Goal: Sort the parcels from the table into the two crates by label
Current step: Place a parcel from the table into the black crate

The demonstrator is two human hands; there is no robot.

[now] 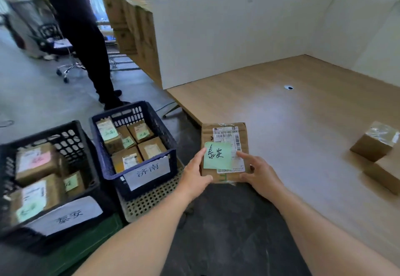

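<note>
Parcel held between left grip and right grip.

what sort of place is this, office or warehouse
Likely an office corner used for parcel sorting: a blue crate and a black crate of labelled parcels, a wooden desk with white partition, an office chair behind.

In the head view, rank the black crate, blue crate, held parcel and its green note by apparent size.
1. black crate, blue crate: unranked, black is nearer.
2. parcel
3. green note
</note>
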